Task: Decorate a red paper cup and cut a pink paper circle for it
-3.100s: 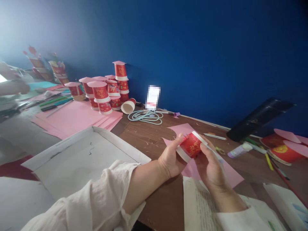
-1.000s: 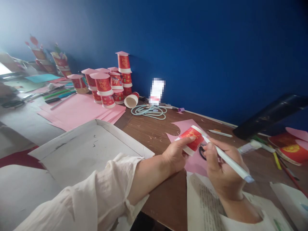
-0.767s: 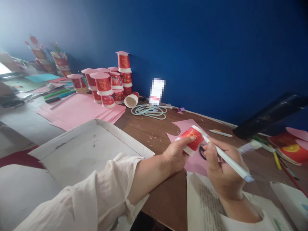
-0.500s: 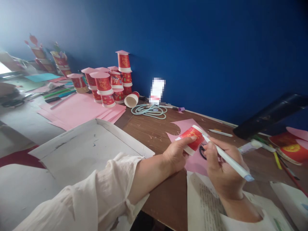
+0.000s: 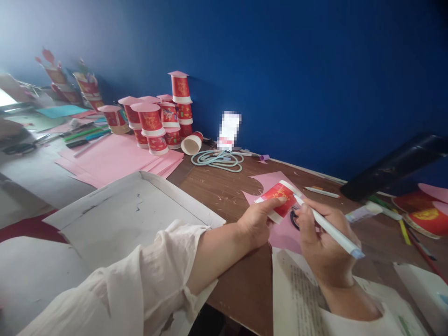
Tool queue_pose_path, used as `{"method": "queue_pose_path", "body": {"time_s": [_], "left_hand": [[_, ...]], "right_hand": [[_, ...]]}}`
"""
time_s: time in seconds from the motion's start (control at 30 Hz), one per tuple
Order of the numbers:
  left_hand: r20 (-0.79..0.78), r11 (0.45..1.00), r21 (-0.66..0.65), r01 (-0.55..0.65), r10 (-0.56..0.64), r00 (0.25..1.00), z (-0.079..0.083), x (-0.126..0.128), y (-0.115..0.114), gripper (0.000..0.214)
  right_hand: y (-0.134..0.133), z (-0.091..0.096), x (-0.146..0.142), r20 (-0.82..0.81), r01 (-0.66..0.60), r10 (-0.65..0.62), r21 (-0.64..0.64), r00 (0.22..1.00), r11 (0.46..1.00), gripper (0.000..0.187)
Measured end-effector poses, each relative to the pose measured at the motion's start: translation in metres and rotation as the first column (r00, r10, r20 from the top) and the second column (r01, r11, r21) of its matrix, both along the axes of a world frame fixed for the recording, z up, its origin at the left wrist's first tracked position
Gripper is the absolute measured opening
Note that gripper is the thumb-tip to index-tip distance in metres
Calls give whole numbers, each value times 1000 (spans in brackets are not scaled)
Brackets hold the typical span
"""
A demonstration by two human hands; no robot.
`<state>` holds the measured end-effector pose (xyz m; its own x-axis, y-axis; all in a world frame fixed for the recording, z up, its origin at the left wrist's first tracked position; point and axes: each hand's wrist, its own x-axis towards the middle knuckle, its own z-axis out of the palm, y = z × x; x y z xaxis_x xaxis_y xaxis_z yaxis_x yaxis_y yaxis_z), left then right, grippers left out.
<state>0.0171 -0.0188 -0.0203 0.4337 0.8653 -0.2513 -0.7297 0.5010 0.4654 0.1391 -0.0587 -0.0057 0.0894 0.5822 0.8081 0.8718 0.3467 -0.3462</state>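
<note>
My left hand (image 5: 257, 221) grips a red paper cup (image 5: 279, 199) with white bands, held mouth-down on a pink paper sheet (image 5: 280, 233) on the brown table. My right hand (image 5: 320, 238) pinches a white pen (image 5: 332, 230), its tip at the cup's rim on the paper. A dark curved pen line shows on the pink sheet just beside the cup. Both sleeves are white.
Stacked red cups with pink paper lids (image 5: 159, 119) stand at the wall beside pink sheets (image 5: 115, 158). A coiled cable (image 5: 217, 161), a white cardboard tray (image 5: 129, 219), a black cylinder (image 5: 395, 165), pens, a glue stick (image 5: 360, 213) and printed paper (image 5: 301, 298) surround the hands.
Three seconds ago both hands held the cup in the air; now it sits on the pink sheet and the right hand has the pen at its rim. The last second shows almost no movement.
</note>
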Motion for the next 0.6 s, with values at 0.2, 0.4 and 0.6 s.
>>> {"method": "queue_pose_path", "body": {"time_s": [0.2, 0.4, 0.6], "left_hand": [[2, 1000, -2, 7, -7, 1000, -2, 0, 1, 25], [24, 999, 25, 29, -29, 999, -4, 0, 2, 27], [-2, 1000, -6, 30, -30, 1000, -2, -1, 1, 25]], "right_hand": [[0, -1, -1, -5, 7, -7, -9, 1000, 1000, 23], [0, -2, 1, -8, -19, 19, -15, 1000, 1000, 24], [0, -2, 1, -8, -33, 33, -12, 999, 999, 24]]}}
